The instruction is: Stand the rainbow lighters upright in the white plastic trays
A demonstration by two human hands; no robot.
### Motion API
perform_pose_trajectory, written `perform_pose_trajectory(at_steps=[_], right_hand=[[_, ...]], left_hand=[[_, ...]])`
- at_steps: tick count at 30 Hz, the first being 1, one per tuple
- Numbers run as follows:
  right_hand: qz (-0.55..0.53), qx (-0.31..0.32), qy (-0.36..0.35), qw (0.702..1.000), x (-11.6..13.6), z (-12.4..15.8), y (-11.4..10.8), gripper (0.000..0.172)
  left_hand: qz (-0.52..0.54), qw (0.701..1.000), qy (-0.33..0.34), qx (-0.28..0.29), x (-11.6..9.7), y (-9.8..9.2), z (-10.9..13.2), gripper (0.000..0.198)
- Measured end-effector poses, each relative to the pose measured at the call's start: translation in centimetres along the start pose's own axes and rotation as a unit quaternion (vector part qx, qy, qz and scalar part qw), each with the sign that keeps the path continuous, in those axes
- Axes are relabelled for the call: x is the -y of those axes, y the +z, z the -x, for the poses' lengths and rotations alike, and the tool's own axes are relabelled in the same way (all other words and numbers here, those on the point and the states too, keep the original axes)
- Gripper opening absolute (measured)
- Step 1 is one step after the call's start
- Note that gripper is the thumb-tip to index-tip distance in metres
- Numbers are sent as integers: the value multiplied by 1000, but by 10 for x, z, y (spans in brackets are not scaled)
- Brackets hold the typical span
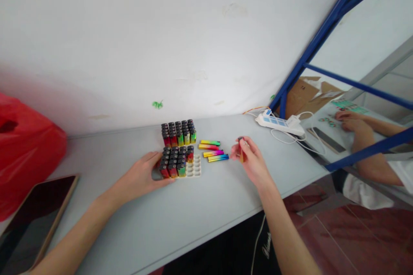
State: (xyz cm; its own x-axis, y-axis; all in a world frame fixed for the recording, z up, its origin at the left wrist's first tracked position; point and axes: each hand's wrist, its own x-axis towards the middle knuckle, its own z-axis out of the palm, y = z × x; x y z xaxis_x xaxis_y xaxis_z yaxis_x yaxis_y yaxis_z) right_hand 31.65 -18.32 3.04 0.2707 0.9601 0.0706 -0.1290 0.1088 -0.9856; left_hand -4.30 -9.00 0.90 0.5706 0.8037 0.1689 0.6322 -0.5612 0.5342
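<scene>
My left hand (146, 175) rests at the left side of a white tray (197, 167), thumb and fingers apart around its near-left corner. Upright black-topped lighters (173, 170) fill most of that tray, while round slots on its right show bare. Behind it stands a second block of upright lighters (179, 137), red, yellow and green. Several shiny coloured sleeves (215, 153) lie flat to the right of the trays. Farther right, my right hand (247, 154) is raised with its fingers closed on a dark-topped lighter (241, 150), held upright.
A red bag (26, 154) and a tablet-like device (38, 219) lie at the left. A white power strip (280, 123) with cables sits at the back right. Beyond the blue metal frame (309, 51), another person's hands (351, 119) work at a table.
</scene>
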Motion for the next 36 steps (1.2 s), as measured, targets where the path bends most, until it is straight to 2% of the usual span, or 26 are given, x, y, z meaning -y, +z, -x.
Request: perform_pose_trajectory(at_steps=[4,8,11,18,27,36], right_hand=[[61,70,-5,996,3,-18,32,51],[190,46,-70,978,-9,-29,60,59],[263,29,-86,961,-21,-28,73,66],[326,8,-94,941,-38,-19,70,48],[307,9,-113,945,-32,-11,72,53],[320,25,-125,939,-34,-8,71,43]], left_hand=[[-2,1000,-1,2,1,0,-1,59],[-5,1000,0,-8,2,1,0,58],[-4,1000,1,-15,1,3,0,57],[-11,1000,-24,-11,-4,3,0,61],[-15,1000,-17,-7,-4,3,2,54],[-14,1000,-16,-1,-7,2,1,54]])
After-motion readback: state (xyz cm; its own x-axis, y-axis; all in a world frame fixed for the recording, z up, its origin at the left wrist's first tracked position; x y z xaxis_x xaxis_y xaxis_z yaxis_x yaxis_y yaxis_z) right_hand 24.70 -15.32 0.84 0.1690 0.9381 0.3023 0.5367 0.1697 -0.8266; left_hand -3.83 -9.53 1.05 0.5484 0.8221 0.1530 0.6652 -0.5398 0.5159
